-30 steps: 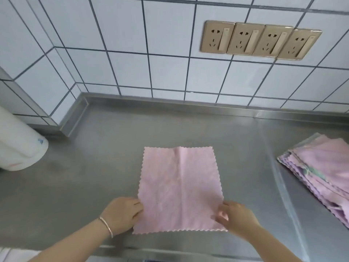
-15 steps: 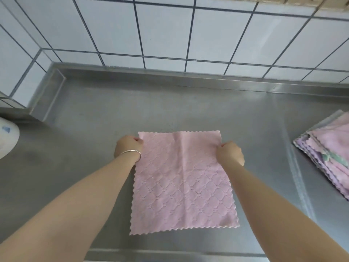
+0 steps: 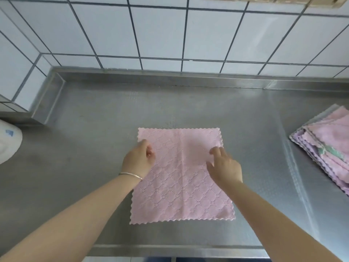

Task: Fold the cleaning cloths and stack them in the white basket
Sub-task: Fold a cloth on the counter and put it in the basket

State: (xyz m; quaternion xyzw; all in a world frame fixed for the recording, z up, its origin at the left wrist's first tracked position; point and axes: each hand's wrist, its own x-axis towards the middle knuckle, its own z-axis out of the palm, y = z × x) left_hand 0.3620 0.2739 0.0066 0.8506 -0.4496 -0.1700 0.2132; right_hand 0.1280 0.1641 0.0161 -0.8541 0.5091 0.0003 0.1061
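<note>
a: where's the pink cloth [image 3: 182, 178]?

b: flat on the steel counter [image 3: 94, 129], centre of the frame, with a crease down its middle.

a: and the hands?

b: the left hand [image 3: 138, 160] is over the cloth's left edge, fingers loosely curled; i can't tell if they pinch it. the right hand [image 3: 225, 165] is over the right side, fingers relaxed and slightly spread, gripping nothing.

a: the rest?

b: a stack of cloths [image 3: 326, 148] at the right edge; a white object [image 3: 8, 144] at the left edge, maybe the basket.
</note>
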